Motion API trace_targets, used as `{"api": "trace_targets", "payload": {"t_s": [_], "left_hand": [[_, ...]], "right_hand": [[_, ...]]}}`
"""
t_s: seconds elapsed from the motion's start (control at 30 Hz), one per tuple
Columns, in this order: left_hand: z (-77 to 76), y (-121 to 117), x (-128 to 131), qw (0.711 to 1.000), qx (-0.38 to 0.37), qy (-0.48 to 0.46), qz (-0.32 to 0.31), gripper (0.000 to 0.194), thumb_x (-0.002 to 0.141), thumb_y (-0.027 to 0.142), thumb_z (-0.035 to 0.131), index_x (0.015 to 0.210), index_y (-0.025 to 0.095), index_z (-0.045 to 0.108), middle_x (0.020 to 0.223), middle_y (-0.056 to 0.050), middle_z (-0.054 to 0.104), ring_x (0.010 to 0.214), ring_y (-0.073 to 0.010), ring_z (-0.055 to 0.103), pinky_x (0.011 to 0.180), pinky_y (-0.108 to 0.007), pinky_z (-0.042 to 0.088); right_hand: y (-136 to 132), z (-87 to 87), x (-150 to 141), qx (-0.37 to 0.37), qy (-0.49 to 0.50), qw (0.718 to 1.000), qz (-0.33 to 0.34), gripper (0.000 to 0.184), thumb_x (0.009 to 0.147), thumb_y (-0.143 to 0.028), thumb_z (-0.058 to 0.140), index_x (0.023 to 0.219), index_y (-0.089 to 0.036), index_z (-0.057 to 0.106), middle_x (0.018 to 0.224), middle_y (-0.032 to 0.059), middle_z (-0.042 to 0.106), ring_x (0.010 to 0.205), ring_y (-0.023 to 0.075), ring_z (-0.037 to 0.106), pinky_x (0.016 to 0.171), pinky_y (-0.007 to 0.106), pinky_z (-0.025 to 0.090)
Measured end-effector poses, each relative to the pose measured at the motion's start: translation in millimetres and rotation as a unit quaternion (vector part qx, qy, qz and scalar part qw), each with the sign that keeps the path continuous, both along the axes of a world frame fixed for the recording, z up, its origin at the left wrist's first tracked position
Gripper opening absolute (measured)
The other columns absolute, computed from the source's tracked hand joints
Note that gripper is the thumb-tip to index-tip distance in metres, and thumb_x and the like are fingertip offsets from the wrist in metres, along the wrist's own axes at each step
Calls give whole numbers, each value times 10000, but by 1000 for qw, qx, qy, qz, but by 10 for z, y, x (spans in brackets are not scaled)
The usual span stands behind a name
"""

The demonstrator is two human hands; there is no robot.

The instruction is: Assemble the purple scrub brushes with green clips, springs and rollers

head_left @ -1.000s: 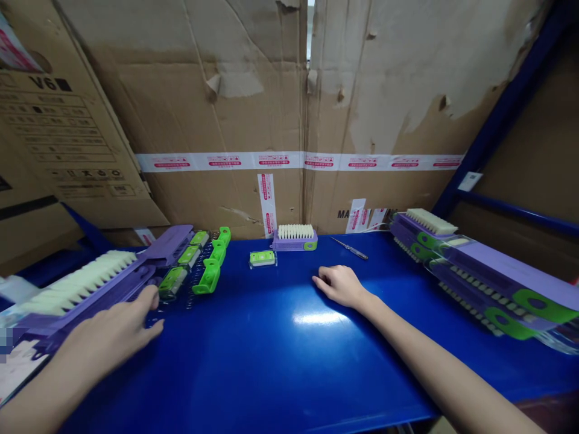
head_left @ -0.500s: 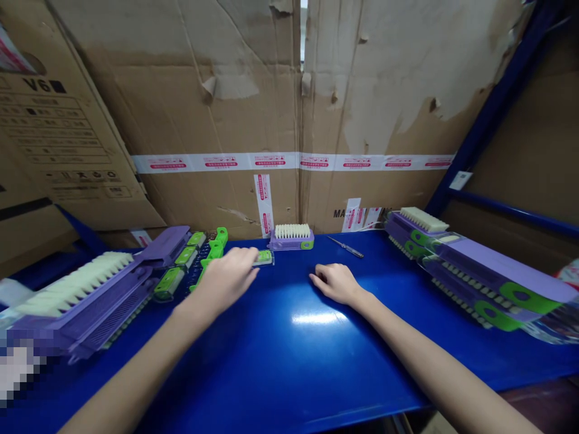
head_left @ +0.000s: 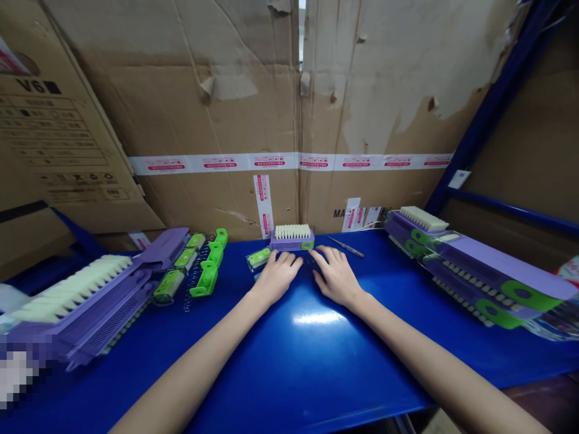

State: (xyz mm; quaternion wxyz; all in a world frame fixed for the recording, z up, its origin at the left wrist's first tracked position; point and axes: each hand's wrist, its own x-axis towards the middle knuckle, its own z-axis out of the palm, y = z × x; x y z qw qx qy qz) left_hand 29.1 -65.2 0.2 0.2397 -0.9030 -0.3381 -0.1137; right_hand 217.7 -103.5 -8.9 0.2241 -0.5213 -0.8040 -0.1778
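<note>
My left hand (head_left: 277,276) hovers over the blue surface, palm down with fingers stretched forward and a little apart. Close to its right, my right hand (head_left: 333,274) also has its fingers spread. Neither hand shows anything held, though the undersides are hidden. Just beyond both fingertips stands a purple and green brush (head_left: 292,241), its cream bristles pointing up. Beside my left fingers lies a clear block with a green top (head_left: 259,258). A screwdriver with a clear handle (head_left: 347,246) rests behind my right hand.
To the left are green plastic brackets (head_left: 208,272), thin coil springs (head_left: 194,274), several green-topped clear blocks (head_left: 169,283) and purple brush parts (head_left: 99,307). Stacked purple brushes (head_left: 488,265) line the right side. A cardboard wall (head_left: 217,120) closes the back; a blue post (head_left: 484,108) stands right.
My left hand has moved right, from beside the green brackets to in front of the brush, and its fingers have extended. My right hand has uncurled and reached slightly forward.
</note>
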Motion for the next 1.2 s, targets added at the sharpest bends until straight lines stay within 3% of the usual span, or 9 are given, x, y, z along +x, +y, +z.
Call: {"api": "trace_targets", "payload": {"t_s": [0.17, 0.33, 0.47, 0.77, 1.0, 1.2], "left_hand": [[100, 16, -183, 999, 1, -50, 3, 301, 921, 262, 391, 1145, 137, 548, 1056, -143, 608, 994, -271, 529, 843, -414, 369], [207, 94, -385, 992, 0, -79, 100, 318, 933, 265, 326, 991, 131, 609, 907, -141, 608, 897, -277, 525, 738, -390, 353], [186, 172, -512, 986, 11, -77, 146, 353, 937, 338, 326, 928, 133, 613, 880, -140, 603, 877, -285, 520, 728, -387, 338], [-3, 264, -568, 987, 10, -121, 100, 306, 948, 308, 366, 1088, 139, 579, 1018, -131, 643, 950, -249, 543, 808, -379, 343], [-5, 272, -586, 983, 9, -163, 84, 283, 928, 262, 407, 1125, 155, 578, 1023, -122, 645, 950, -249, 540, 806, -378, 366], [19, 311, -612, 964, -38, -245, 95, 269, 941, 247, 372, 1013, 194, 626, 923, -71, 638, 899, -213, 534, 780, -333, 381]], "right_hand": [[46, 35, 10, -4, -8, 1000, 13, 421, 868, -227, 428, 1276, -149, 491, 1268, 159, 499, 1154, 290, 404, 933, 423, 327], [164, 150, -49, -36, -18, 999, 6, 325, 885, -219, 405, 1151, -156, 581, 1111, 135, 585, 1025, 265, 462, 849, 389, 337], [224, 145, -84, -20, 2, 1000, -15, 305, 906, -229, 391, 1120, -154, 595, 1095, 132, 596, 1013, 259, 471, 843, 387, 321], [176, -9, 126, -77, 58, 995, -14, 414, 897, -393, 471, 1235, -161, 526, 1171, 128, 574, 1071, 262, 488, 860, 382, 369], [201, -37, 96, -80, 52, 995, -4, 425, 886, -372, 483, 1255, -164, 520, 1193, 140, 568, 1079, 273, 485, 883, 404, 366], [220, -45, 102, -95, 54, 994, 10, 363, 890, -282, 492, 1229, -162, 539, 1157, 124, 610, 1094, 259, 484, 905, 397, 344]]}}
